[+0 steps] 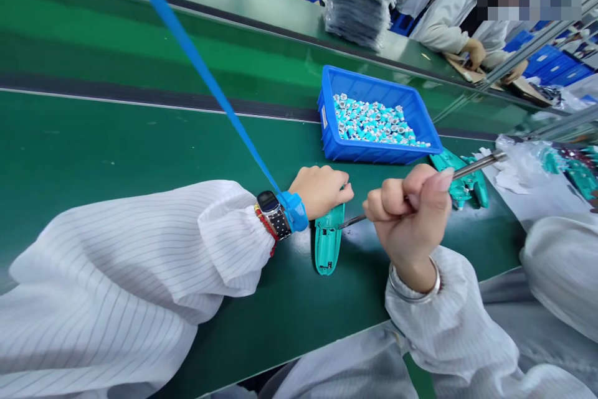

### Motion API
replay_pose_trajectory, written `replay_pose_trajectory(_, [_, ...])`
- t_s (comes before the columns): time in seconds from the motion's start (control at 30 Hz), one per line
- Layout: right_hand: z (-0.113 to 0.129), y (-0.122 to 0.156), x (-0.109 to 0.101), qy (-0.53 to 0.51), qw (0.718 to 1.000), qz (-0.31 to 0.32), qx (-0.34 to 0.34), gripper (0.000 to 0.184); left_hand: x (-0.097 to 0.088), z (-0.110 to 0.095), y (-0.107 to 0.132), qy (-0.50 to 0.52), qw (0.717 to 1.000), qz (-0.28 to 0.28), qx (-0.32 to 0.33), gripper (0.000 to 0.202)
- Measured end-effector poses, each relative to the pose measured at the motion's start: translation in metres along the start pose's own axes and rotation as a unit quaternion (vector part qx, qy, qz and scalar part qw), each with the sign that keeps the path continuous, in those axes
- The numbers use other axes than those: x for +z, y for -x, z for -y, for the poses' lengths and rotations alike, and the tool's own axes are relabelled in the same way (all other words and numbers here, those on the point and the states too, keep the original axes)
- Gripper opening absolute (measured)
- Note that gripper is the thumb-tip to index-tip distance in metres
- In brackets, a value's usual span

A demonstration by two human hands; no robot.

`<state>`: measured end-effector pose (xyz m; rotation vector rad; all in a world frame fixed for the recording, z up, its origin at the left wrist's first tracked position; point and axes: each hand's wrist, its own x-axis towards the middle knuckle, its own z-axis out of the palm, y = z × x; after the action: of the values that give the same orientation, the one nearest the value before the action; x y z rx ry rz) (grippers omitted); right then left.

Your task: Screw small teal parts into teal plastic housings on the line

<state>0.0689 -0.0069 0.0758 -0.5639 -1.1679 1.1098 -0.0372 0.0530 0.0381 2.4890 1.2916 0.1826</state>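
My left hand (320,189) is closed over the top end of a teal plastic housing (327,241) that lies on the green belt. My right hand (411,212) is a fist wrapped round metal tweezers (476,165). The tweezers' tip points left and touches the housing's right edge near my left fingers. My left wrist carries a watch and a blue strap with a blue cord rising to the upper left.
A blue bin (374,151) of small teal and silver parts stands just beyond my hands. More teal housings (462,184) lie to its right, beside clear bags (523,162). A stack of bagged dark parts (357,4) and another person's hands (474,53) are across the belt.
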Motion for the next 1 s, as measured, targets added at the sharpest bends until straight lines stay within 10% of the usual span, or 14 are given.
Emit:
replay_pose_trajectory(0.73, [-0.015, 0.009, 0.014, 0.068, 0.994, 0.043, -0.069, 0.035, -0.002, -0.002, -0.001, 0.045, 0.999, 0.002, -0.028, 0.035])
replay_pose_trajectory(1.0, [0.006, 0.027, 0.017, 0.047, 0.996, -0.068, -0.015, 0.038, 0.001, 0.001, -0.003, 0.017, 0.999, -0.013, -0.024, 0.035])
